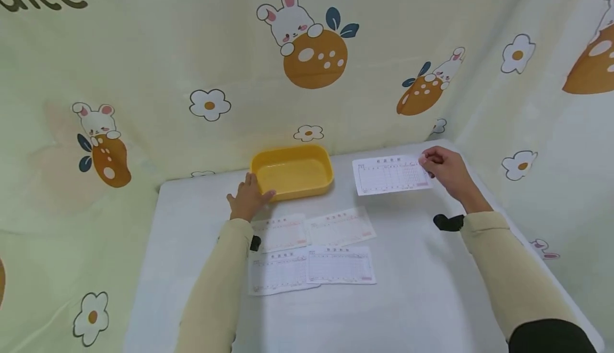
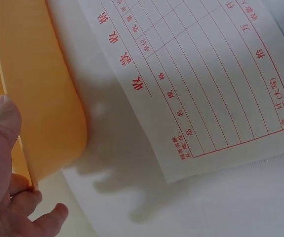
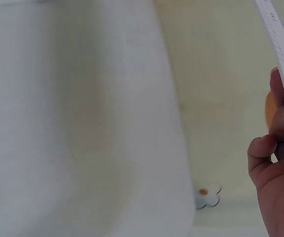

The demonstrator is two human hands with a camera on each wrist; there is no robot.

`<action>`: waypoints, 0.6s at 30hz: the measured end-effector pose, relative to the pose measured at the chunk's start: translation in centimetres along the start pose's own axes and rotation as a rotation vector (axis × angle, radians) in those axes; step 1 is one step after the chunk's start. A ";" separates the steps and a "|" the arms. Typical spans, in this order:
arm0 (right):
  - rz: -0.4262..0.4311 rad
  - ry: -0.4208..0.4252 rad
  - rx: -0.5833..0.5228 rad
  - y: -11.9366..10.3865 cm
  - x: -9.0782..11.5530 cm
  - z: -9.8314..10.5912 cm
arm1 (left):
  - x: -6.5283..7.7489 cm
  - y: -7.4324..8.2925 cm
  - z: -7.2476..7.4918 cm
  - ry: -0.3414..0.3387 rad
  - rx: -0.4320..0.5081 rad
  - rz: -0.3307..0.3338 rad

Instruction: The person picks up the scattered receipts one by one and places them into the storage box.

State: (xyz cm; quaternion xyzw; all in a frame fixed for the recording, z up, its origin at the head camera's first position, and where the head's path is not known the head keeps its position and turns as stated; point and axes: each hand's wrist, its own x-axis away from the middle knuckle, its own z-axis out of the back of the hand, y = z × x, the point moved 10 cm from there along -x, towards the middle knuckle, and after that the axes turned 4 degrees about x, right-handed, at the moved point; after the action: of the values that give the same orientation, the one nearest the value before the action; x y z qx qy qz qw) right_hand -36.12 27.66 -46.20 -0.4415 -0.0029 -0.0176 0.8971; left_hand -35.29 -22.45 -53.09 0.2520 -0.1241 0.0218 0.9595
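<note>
Four slips (image 1: 316,259) down, one receipt (image 1: 390,174) held aloft
Right hand (image 1: 446,170) pinches it; left hand (image 1: 248,199), nearer the four, grips the yellow tray (image 1: 293,176) beside it

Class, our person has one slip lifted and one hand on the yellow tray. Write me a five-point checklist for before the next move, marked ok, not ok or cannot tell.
1. Lifted slip pinched by the right hand: ok.
2. Yellow tray touched by the left hand: ok.
3. Lifted slip over the tray: not ok, off to its right.
4. Lower left slip uncovered: not ok, lower right slip overlaps it.
5. Lifted slip a single sheet: cannot tell.
</note>
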 end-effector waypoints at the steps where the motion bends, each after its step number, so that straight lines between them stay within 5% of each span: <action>1: -0.004 0.003 -0.008 -0.7 -0.7 -0.1 | -0.1 0.1 0.0 0.001 -0.007 0.003; 8: -0.044 -0.007 -0.106 -5.1 -5.1 -3.2 | -0.5 0.3 -0.3 0.013 -0.018 0.013; 18: -0.054 -0.094 -0.250 -12.2 -8.3 -14.0 | -0.5 0.0 0.0 0.022 -0.040 0.044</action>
State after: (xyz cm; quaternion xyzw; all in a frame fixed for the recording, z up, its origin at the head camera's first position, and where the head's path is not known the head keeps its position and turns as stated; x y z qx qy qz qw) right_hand -44.95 9.33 -45.23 -0.5500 -0.0547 -0.0213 0.8331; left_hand -35.71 -22.44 -53.24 0.2299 -0.1194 0.0432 0.9649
